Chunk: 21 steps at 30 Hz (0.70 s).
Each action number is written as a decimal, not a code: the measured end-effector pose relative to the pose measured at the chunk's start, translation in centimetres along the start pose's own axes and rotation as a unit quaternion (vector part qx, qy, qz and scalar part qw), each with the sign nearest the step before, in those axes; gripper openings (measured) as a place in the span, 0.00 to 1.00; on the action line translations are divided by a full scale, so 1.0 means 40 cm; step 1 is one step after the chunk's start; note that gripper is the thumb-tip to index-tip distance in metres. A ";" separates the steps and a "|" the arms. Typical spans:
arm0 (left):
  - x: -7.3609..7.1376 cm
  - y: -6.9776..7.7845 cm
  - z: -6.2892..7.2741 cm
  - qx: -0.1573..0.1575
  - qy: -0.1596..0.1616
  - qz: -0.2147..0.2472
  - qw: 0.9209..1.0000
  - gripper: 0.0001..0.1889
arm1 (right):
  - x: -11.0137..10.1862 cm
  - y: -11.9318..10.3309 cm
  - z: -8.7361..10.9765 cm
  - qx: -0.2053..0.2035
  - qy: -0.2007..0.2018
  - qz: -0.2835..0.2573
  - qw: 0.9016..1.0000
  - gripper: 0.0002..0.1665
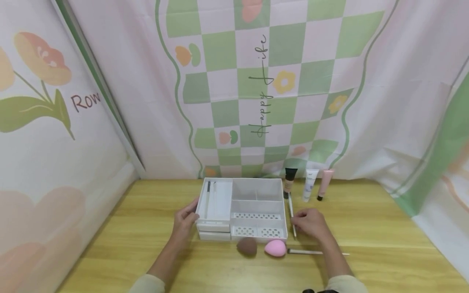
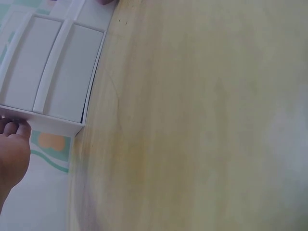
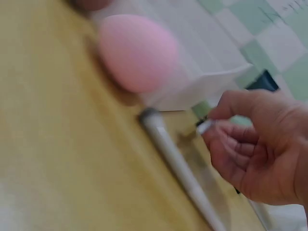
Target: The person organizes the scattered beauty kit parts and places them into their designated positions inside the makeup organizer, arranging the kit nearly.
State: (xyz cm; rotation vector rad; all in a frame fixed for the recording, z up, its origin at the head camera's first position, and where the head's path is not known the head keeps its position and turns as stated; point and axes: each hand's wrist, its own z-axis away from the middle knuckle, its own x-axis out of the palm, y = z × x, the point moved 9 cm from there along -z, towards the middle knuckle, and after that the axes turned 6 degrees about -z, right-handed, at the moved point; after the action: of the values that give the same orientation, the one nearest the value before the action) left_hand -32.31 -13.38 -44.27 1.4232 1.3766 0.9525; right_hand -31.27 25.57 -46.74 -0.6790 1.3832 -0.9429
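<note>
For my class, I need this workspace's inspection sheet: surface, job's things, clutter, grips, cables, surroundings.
Surface: yellowish wood-grain table
Job's things: white rectangular plastic organizer; slim white brush beside it
Clutter: brown rounded sponge, pink egg-shaped sponge, dark-tipped white brush, beige-and-black tube, white tube, pink tube
Grips: left hand holds organizer's left side; right hand pinches slim brush
Cables: nothing seen
Surroundings: white fabric curtain printed with green checks

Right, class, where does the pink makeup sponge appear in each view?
Head: the pink makeup sponge lies low, right of centre.
Left wrist: not in it.
Right wrist: upper part, slightly left of centre.
Shared landmark: the white drawer organizer, seen in all three.
</note>
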 end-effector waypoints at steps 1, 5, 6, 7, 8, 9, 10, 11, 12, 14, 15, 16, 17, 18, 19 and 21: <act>0.002 0.001 0.001 0.000 -0.002 0.000 1.000 0.32 | -0.007 -0.001 0.002 0.002 -0.002 -0.025 1.000 0.19; 0.002 0.001 0.001 -0.002 0.001 -0.004 1.000 0.32 | -0.025 -0.027 0.009 -0.011 -0.010 -0.132 0.991 0.23; 0.003 0.001 0.001 -0.001 0.001 -0.005 1.000 0.32 | -0.027 -0.037 0.010 -0.016 -0.010 -0.160 0.987 0.22; 0.002 0.002 0.000 0.001 0.001 -0.006 1.000 0.32 | -0.026 -0.050 0.013 -0.026 -0.012 -0.184 0.983 0.21; 0.001 0.002 0.000 0.002 0.002 -0.006 1.000 0.32 | -0.026 -0.063 0.014 -0.037 -0.012 -0.204 0.978 0.19; 0.000 0.002 -0.001 0.002 0.001 -0.007 1.000 0.32 | -0.022 -0.077 0.017 -0.047 -0.016 -0.220 0.974 0.17; 0.000 0.002 -0.001 0.003 0.000 -0.005 1.000 0.32 | -0.019 -0.089 0.019 -0.056 -0.017 -0.238 0.969 0.15; 0.000 0.001 -0.001 0.002 0.000 -0.005 1.000 0.32 | -0.013 -0.103 0.021 -0.067 -0.023 -0.252 0.965 0.13; 0.000 0.000 -0.002 0.003 -0.001 -0.005 1.000 0.32 | -0.007 -0.113 0.023 -0.075 -0.028 -0.264 0.961 0.10; 0.000 -0.002 -0.003 0.004 -0.002 -0.005 1.000 0.32 | 0.010 -0.133 0.025 -0.090 -0.045 -0.282 0.954 0.08; 0.000 -0.003 -0.004 0.004 -0.002 -0.006 1.000 0.32 | 0.019 -0.142 0.027 -0.096 -0.053 -0.289 0.951 0.07; 0.000 -0.003 -0.004 0.004 -0.001 -0.007 1.000 0.32 | 0.027 -0.148 0.027 -0.100 -0.057 -0.294 0.949 0.07; 0.000 -0.004 -0.004 0.004 0.000 -0.008 1.000 0.32 | 0.035 -0.154 0.028 -0.104 -0.064 -0.295 0.948 0.07; 0.000 -0.003 -0.005 0.006 0.000 -0.008 1.000 0.32 | 0.043 -0.158 0.028 -0.106 -0.068 -0.296 0.947 0.07; 0.000 -0.002 -0.006 0.007 0.000 -0.007 1.000 0.32 | 0.051 -0.162 0.028 -0.108 -0.073 -0.298 0.946 0.07; 0.000 -0.002 -0.006 0.008 0.001 -0.005 1.000 0.32 | 0.064 -0.170 0.029 -0.112 -0.079 -0.299 0.944 0.07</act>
State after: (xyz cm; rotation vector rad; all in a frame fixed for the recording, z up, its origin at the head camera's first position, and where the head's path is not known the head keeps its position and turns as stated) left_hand -32.57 -13.36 -44.27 1.4261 1.3937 0.9395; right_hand -31.33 19.90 -42.06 -1.3688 1.1634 -1.1768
